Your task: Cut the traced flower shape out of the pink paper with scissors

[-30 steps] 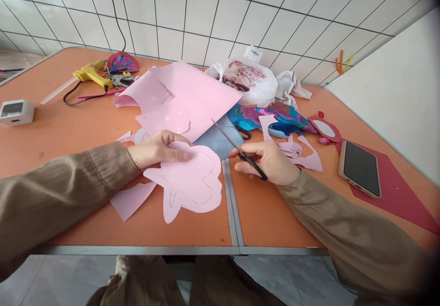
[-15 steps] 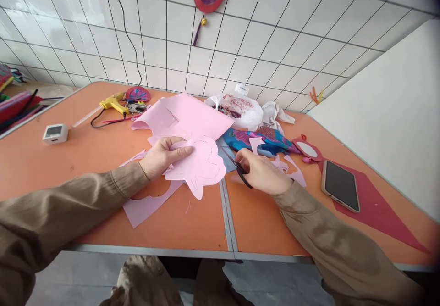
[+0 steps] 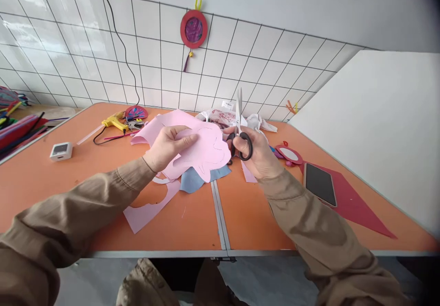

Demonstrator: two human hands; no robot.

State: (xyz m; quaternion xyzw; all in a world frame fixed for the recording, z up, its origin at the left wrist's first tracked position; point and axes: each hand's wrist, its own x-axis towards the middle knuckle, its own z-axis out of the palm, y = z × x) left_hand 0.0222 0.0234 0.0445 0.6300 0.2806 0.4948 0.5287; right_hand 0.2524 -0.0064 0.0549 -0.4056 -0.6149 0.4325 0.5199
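My left hand [image 3: 173, 146] pinches a pink paper cutout [image 3: 206, 147] between thumb and fingers. The cutout has a wavy, flower-like outline with a pointed tip and thin drawn lines, and is held above the table. My right hand [image 3: 259, 152] grips black-handled scissors [image 3: 239, 111], fingers in the loops, blades together and pointing up. The scissors are just right of the cutout's edge. Behind the cutout lies a larger pink sheet [image 3: 168, 119]. Under it is a blue piece [image 3: 193, 181], and a curved pink offcut [image 3: 147, 214] lies in front.
A yellow glue gun [image 3: 115, 121] and a small white device [image 3: 61, 151] are on the left of the orange table [image 3: 103, 232]. On the right are a phone [image 3: 319, 183], a red sheet [image 3: 357, 209] and a red oval frame [image 3: 289, 153]. A plastic bag [image 3: 220, 117] stands at the back.
My right hand has raised the scissors and turned them from beside the cutout to upright. My left hand still holds the cutout. The view has tilted up and shifted right.
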